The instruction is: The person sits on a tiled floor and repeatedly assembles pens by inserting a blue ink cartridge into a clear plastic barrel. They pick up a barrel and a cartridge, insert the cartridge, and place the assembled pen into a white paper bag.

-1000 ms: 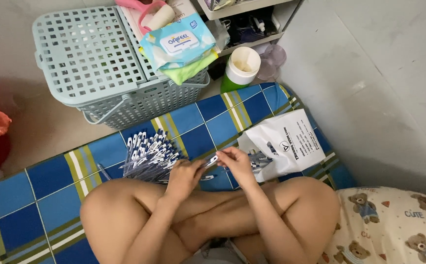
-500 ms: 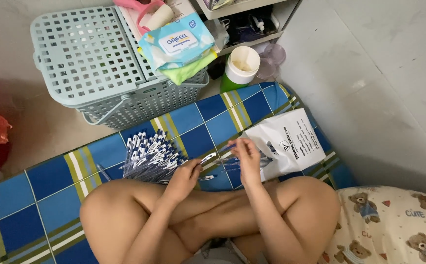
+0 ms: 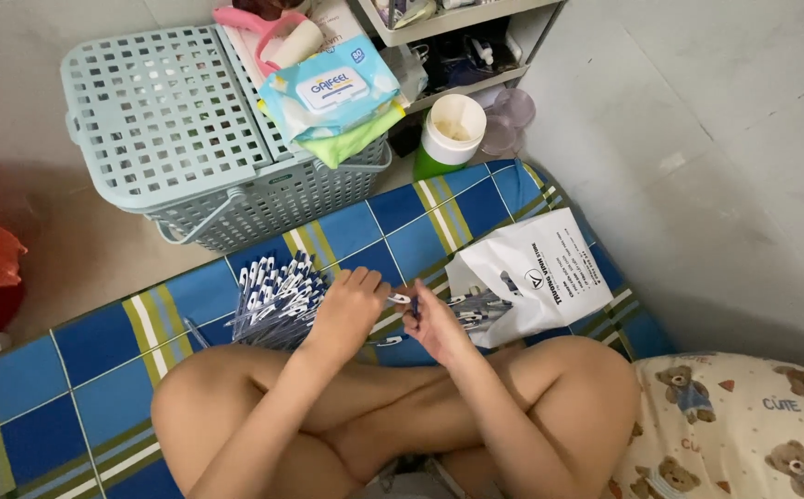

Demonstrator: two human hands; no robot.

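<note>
I sit cross-legged on a blue checked mat (image 3: 97, 342). My left hand (image 3: 348, 310) and my right hand (image 3: 434, 323) meet in front of my knees, both closed around one small white and blue pen (image 3: 402, 298). Just left of my left hand lies a pile of several similar pens (image 3: 272, 294) on the mat. To the right of my right hand, a white plastic bag (image 3: 536, 273) lies open with more pens (image 3: 480, 310) showing at its mouth.
A pale blue lattice basket (image 3: 171, 120) with a lid stands behind the pens, with a wet-wipes pack (image 3: 328, 88) on it. A green jar with a white lid (image 3: 451, 134) stands by a shelf. A teddy-bear print pillow (image 3: 743, 425) lies at right.
My hands have drawn together again over the pen, after the right hand had reached toward the white bag half a second ago.
</note>
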